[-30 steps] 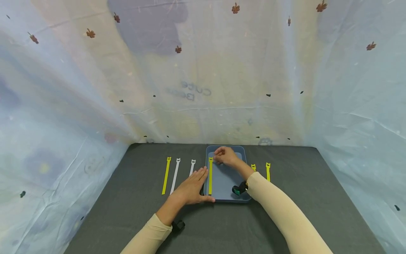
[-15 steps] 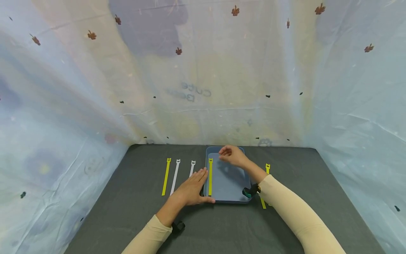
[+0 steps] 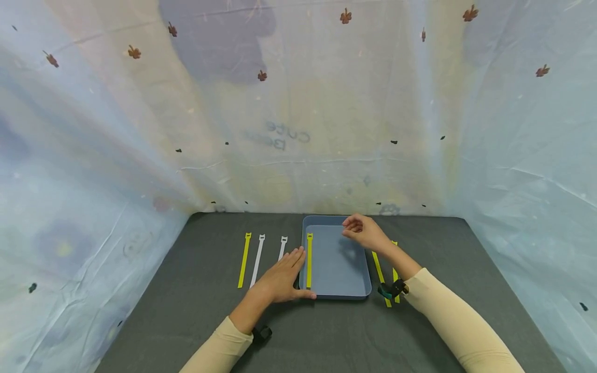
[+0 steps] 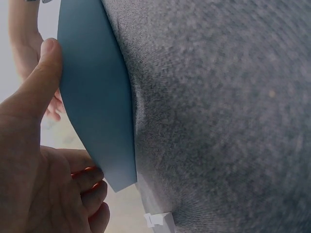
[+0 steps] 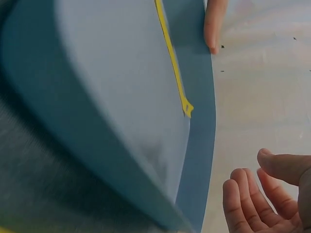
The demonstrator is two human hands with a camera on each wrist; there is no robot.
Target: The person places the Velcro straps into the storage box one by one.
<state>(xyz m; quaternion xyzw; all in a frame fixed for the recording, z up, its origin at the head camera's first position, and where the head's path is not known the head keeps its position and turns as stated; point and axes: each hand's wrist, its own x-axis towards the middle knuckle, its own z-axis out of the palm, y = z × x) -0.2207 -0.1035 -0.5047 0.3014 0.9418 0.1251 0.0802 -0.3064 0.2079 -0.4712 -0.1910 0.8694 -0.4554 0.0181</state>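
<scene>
A blue-grey tray (image 3: pixel 338 267) lies on the table, with one yellow cable tie (image 3: pixel 309 261) with a slotted head lengthwise along its left side. My left hand (image 3: pixel 282 277) rests against the tray's left rim. Its thumb is at the near left corner and its fingers touch the rim, as the left wrist view also shows with the tray's outer wall (image 4: pixel 97 97). Above the tray's far right part hovers my right hand (image 3: pixel 367 233), fingers loosely bent. The right wrist view shows nothing between the right fingers (image 5: pixel 235 204).
Left of the tray lie a yellow tie (image 3: pixel 244 261) and two white ties, one white tie (image 3: pixel 257 259) farther left, the other white tie (image 3: pixel 283 246) partly behind my left hand. Right of the tray, two yellow ties lie partly under my right forearm, the nearer one (image 3: pixel 378 267) slanted. A printed curtain (image 3: pixel 298 103) surrounds the table.
My right hand has moved right, from beside the yellow cable tie in the tray toward the tray's right edge. The left hand and that tie have stayed put.
</scene>
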